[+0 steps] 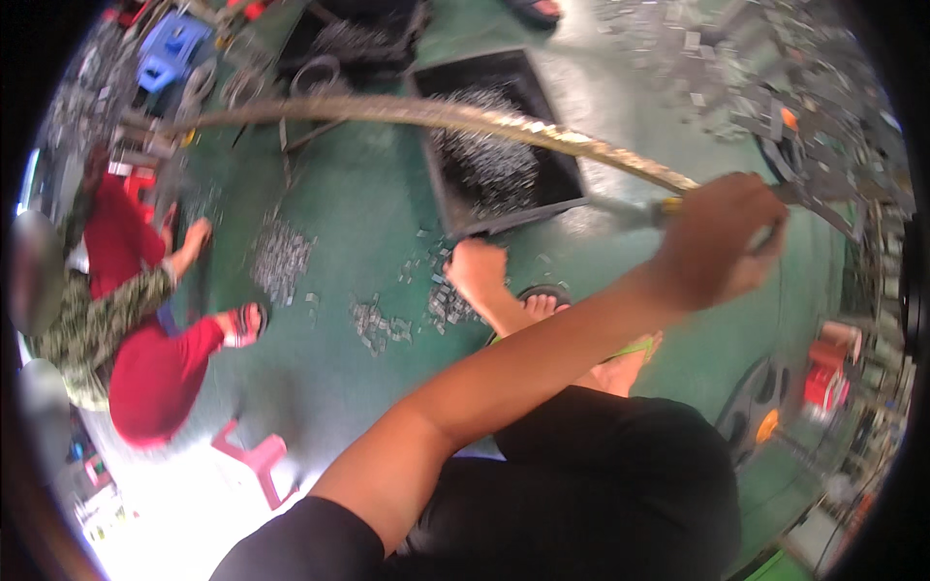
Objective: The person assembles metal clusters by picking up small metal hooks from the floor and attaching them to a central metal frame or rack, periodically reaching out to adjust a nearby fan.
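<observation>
My left arm crosses in front of me, and my left hand (727,237), blurred, is closed at the right end of a long gold-coloured metal strip (484,121). The strip reaches far to the left, over a black tray (441,179) of small shiny metal pieces (489,160). Under that hand, a blurred yellow-tipped part (668,205) shows; its kind is unclear. My right hand (477,271) is low beneath the left forearm, its fingers curled, beside a small pile of metal pieces (450,302) on the floor. What it holds, if anything, is hidden.
A crouching co-worker in red trousers (160,387) is at the left, near another pile of pieces (281,257). A pink stool (257,460) stands lower left, a blue stool (172,46) far left. Metal scrap (823,107) lies far right. A second black tray (349,44) sits behind.
</observation>
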Tool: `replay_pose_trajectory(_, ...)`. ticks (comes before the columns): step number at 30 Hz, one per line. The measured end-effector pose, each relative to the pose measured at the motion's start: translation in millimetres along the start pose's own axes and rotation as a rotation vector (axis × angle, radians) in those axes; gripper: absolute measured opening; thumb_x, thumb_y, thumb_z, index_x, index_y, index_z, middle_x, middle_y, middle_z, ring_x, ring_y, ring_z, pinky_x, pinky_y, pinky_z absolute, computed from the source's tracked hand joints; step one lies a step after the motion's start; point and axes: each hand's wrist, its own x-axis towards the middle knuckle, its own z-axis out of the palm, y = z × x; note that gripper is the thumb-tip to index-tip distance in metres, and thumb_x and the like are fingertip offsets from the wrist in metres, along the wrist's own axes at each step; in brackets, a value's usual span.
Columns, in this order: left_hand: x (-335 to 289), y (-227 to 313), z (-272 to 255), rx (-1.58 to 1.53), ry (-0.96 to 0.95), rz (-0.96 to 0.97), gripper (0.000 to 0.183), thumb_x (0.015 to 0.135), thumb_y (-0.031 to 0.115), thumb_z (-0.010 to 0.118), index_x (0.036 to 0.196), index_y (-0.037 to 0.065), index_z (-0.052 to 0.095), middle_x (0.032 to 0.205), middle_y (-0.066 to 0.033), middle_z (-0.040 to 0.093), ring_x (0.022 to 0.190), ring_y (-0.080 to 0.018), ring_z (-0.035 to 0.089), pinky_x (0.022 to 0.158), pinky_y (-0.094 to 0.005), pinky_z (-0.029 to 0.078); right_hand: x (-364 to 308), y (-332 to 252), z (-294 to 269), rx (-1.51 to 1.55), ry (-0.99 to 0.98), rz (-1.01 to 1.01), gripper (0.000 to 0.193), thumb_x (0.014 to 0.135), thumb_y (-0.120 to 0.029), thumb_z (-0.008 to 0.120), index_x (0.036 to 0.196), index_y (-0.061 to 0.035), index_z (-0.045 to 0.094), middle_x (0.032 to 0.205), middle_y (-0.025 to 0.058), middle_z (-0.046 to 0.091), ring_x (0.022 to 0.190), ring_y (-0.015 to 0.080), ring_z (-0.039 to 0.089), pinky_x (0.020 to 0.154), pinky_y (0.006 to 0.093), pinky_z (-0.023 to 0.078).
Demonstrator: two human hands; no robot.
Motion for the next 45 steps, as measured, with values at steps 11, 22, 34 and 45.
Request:
replay_pose_trajectory(11, 12.4, 5.4, -24.9, 0.093, -0.123, -0.08, 0.008, 0.082, -0.002, 0.078, 0.086, 0.002, 0.072, 0.077, -0.0046, 0.069, 0.058, -0.0103, 0.06, 0.049, -0.0252, 0.044, -79.5, 88.4, -92.4, 0.079, 0.326, -0.008, 0.014, 0.079, -0.011, 0.072, 0.09, -0.003, 0.071, 0.08, 0.0161, 0.072, 0.066, 0.0254, 0.071, 0.06, 0.0394, 0.054)
replay_pose_trajectory(22, 13.2, 11.7, -48.4, 0.183, -0.213, -0.148, 0.006, 0.089, 0.002, 0.076, 0.088, 0.0, 0.071, 0.081, -0.0025, 0.07, 0.068, -0.0064, 0.06, 0.061, -0.0226, 0.045, -89.0, 76.4, -299.6, 1.22, 1.005, 0.281, 0.019, 0.09, -0.001, 0.068, 0.107, 0.0046, 0.073, 0.083, 0.004, 0.07, 0.064, 0.0099, 0.062, 0.058, 0.0251, 0.051)
replay_pose_trajectory(34, 8.9, 19.3, -42.0, 0.161, -0.19, -0.146, 0.005, 0.088, 0.001, 0.076, 0.089, 0.001, 0.071, 0.08, -0.0038, 0.069, 0.064, -0.0081, 0.057, 0.055, -0.0232, 0.044, -80.4, 66.4, -367.8, 1.616, 0.844, 0.077, 0.025, 0.096, -0.015, 0.074, 0.113, 0.0028, 0.073, 0.093, 0.0066, 0.073, 0.076, 0.0113, 0.065, 0.072, 0.0274, 0.056)
replay_pose_trajectory(45, 9.0, 15.6, -45.0, 0.076, -0.223, -0.202, 0.006, 0.092, 0.002, 0.074, 0.097, 0.0, 0.072, 0.089, -0.0043, 0.071, 0.074, -0.0084, 0.064, 0.062, -0.0219, 0.048, -58.3, 65.4, -352.5, 2.237, 0.268, -0.049, 0.021, 0.101, -0.024, 0.067, 0.112, -0.0076, 0.072, 0.095, -0.0022, 0.071, 0.085, 0.0087, 0.062, 0.073, 0.0255, 0.044)
